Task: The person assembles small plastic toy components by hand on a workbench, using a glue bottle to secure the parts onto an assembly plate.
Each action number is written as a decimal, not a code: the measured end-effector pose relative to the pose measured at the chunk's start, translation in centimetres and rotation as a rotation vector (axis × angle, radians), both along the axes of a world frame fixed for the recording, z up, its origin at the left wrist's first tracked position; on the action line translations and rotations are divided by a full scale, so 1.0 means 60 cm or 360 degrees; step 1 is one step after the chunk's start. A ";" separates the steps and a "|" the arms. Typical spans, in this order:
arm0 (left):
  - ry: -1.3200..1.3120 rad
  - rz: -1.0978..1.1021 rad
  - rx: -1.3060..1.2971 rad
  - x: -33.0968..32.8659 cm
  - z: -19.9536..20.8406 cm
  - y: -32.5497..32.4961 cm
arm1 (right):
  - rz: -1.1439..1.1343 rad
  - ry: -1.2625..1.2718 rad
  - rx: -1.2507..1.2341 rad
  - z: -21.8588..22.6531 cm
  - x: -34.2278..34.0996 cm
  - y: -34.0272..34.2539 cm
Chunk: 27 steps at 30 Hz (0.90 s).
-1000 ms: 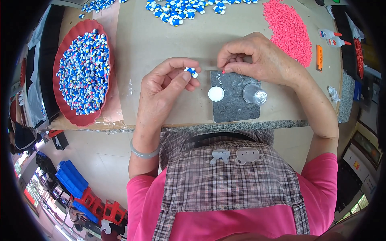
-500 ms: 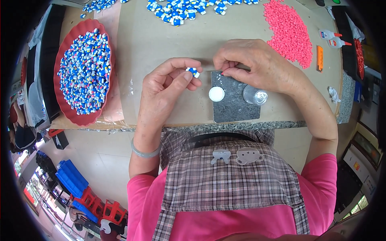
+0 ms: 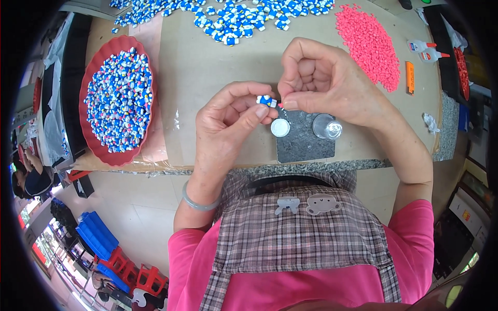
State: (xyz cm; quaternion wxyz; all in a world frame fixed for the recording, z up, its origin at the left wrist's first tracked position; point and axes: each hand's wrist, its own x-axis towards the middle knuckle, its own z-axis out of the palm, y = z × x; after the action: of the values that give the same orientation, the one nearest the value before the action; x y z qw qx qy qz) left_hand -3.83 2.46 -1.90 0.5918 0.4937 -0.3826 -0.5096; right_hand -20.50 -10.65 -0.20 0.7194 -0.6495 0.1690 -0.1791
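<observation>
My left hand (image 3: 228,122) is closed, pinching a small blue-and-white figure piece (image 3: 266,100) between thumb and fingers. Close beside it, my right hand (image 3: 324,83) pinches a tiny pink piece (image 3: 281,105) at the fingertips, held right by the figure's edge; whether they touch I cannot tell. Under the hands lies a dark grey square slab (image 3: 306,145). A round white cap or dish (image 3: 280,127) rests on its left part, and a small clear cup (image 3: 326,127) stands toward its right side.
A red scalloped tray (image 3: 91,129) heaped with small blue-and-white pieces stands at left. More blue-and-white pieces (image 3: 233,23) lie at the far side. At far right are a spread of pink pieces (image 3: 368,46), two glue bottles (image 3: 430,55) and an orange box-like item (image 3: 410,78).
My left hand has moved right with the figure piece. My right hand has brought the pink piece from above the slab toward the figure, and the two hands are now nearly together.
</observation>
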 end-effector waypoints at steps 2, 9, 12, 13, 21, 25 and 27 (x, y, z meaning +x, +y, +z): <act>0.0071 0.0032 -0.0020 -0.003 0.004 -0.001 | -0.0018 -0.0001 0.0039 0.000 -0.002 0.000; -0.0024 -0.0033 -0.0138 -0.020 0.013 -0.005 | -0.0079 0.0038 0.0100 0.001 -0.019 0.002; -0.0059 -0.0022 -0.0159 -0.027 0.017 -0.007 | -0.0096 0.0008 0.0104 0.006 -0.024 0.005; -0.0053 -0.0021 -0.0168 -0.030 0.018 -0.007 | -0.0107 -0.0002 0.0100 0.008 -0.026 0.007; -0.0318 0.0024 -0.0279 -0.047 0.022 -0.004 | -0.0163 0.0057 0.0063 0.017 -0.042 0.014; -0.0620 0.0105 -0.0388 -0.055 0.023 -0.003 | -0.0159 0.0079 0.0022 0.015 -0.044 0.017; -0.0748 0.0153 -0.0425 -0.059 0.022 -0.003 | -0.0179 0.0095 0.0005 0.015 -0.043 0.019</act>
State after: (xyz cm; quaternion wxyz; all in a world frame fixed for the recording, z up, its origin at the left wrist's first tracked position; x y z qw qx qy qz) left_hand -7.37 2.28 -0.55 0.5701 0.5336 -0.5494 -0.2974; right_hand -23.11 -9.51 0.68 0.7037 -0.6430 0.2270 -0.1996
